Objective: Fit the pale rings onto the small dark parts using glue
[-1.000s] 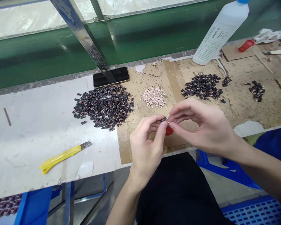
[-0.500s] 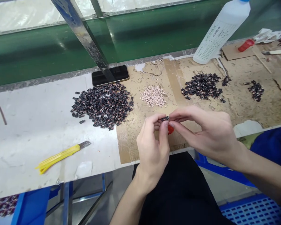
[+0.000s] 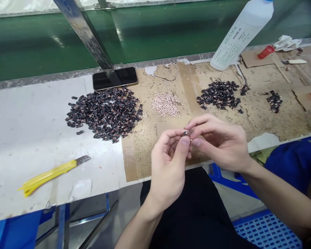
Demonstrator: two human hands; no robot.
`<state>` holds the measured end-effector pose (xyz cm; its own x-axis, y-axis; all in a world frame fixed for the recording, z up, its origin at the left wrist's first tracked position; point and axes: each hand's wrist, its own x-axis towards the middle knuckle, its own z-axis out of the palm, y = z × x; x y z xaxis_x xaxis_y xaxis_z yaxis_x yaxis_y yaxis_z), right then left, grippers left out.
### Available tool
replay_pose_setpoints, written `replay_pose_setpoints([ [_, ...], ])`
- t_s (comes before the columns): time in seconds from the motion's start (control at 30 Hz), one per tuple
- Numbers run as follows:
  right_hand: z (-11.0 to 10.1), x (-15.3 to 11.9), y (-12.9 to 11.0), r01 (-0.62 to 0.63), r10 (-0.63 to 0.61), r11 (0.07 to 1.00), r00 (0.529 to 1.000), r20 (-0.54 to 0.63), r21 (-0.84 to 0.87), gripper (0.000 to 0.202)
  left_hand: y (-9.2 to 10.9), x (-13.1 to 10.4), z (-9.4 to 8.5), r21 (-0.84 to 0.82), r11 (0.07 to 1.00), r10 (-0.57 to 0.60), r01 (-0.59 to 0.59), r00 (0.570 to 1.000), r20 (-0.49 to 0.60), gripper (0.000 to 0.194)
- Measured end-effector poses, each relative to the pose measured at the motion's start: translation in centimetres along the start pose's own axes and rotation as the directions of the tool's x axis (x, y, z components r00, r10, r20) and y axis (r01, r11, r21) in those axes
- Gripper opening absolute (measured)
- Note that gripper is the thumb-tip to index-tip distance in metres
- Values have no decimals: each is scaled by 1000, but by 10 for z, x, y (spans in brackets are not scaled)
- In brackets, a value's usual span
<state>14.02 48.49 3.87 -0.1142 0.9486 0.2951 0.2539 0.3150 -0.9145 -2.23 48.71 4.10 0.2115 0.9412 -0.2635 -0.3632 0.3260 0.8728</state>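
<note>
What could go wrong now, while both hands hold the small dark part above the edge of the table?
1. The small dark part is pinched only by fingertips of the left hand and right hand near the table edge; if it slips, it may fall onto the lap or floor.
2. The yellow knife lies with its blade out; a reaching arm could touch it.

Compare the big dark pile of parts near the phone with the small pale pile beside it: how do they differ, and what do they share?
The dark pile is black with coppery glints; the pale pile is pinkish-white. The dark pile spreads far wider than the pale pile. The dark pile lies mostly on the white table surface, while the pale pile lies wholly on the cardboard. Both are loose heaps of tiny pieces.
</note>
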Motion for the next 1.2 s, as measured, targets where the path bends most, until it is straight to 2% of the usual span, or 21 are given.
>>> replay_pose_setpoints([
  [0.27, -6, -2, 0, 52, -40, 993, 993, 108, -110, 13, 2, -1, -5, 7, 998, -70, 69, 994, 85, 2],
  [0.4, -8, -11, 5, -54, 61, 994, 996, 68, -100, 8, -2, -3, -15, 73, 997, -29, 29, 1000, -2, 5],
  [0.47, -10, -17, 11, -75, 80, 983, 997, 22, -169, 7, -4, -5, -24, 118, 993, 2, 5, 998, -63, 6],
  [0.6, -11, -23, 21, 12, 3, 908, 999, 35, -419, 11, -6, -6, -39, 185, 982, 59, -38, 992, -109, 7],
  [0.7, -8, -23, 24, 70, -32, 852, 996, 82, -519, 11, -6, -7, -43, 207, 977, 83, -58, 990, -114, 8],
  [1.07, -6, -22, 28, 168, -69, 790, 980, 187, -590, 17, -6, -9, -46, 210, 975, 97, -74, 990, -102, 9],
  [1.2, -6, -21, 25, 144, -57, 808, 984, 168, -571, 17, -6, -10, -47, 224, 973, 84, -59, 991, -105, 9],
])
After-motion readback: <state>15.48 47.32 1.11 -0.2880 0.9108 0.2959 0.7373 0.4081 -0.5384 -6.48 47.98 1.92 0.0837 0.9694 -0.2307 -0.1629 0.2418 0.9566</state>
